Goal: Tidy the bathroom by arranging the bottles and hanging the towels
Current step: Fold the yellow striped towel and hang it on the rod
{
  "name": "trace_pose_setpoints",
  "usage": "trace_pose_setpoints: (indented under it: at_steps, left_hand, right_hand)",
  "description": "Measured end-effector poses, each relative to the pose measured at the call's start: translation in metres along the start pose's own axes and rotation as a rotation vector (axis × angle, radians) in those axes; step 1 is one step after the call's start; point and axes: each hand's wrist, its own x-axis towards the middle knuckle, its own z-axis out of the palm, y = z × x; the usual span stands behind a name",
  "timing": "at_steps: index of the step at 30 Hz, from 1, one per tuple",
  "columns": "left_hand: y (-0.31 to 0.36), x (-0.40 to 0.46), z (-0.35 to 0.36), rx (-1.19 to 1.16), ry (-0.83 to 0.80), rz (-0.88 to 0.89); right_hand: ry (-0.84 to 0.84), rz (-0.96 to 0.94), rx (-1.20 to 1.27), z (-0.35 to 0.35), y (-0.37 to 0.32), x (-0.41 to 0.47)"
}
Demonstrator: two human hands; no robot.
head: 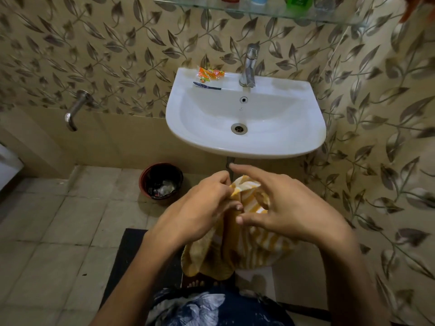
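A: What sits around the white sink point(246, 135)?
B: A chrome tap point(249, 67) on its back rim, an orange sachet point(211, 74) and a dark razor point(207, 86) at its back left.
A: And below it?
B: 1 red bin point(161, 181) on the floor, lower left; a black mat point(131, 252) nearer.

The sink point(244, 140) rim's front edge juts out just beyond both hands; its basin lies open; the faucet point(250, 67) stands at the back edge; the bin point(161, 181) sits on the floor beside the sink's front-left corner.
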Motion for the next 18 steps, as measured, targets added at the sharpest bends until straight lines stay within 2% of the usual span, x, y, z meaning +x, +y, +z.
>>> trace_pose_setpoints:
  at_steps: [6,10,15,18]
  left_hand:
    - [-0.001,-0.004,0.001,0.045,0.002,-0.003]
    - [-0.005,-0.003,-0.001,-0.033,0.010,0.013]
    - [-0.006,-0.007,-0.012,-0.110,-0.112,-0.007]
    - [0.000,-0.008,-0.012,0.032,-0.194,-0.076]
  right_hand:
    - [-0.041,0.001,-0.036,0.003,0.006,0.010]
    - [0.084,-0.042,0.031,0.003,0.009,0.004]
    - [0.251,-0.055,0.143,-0.007,0.014,-0.003]
    - [0.254,-0.041,0.100,-0.010,0.017,-0.005]
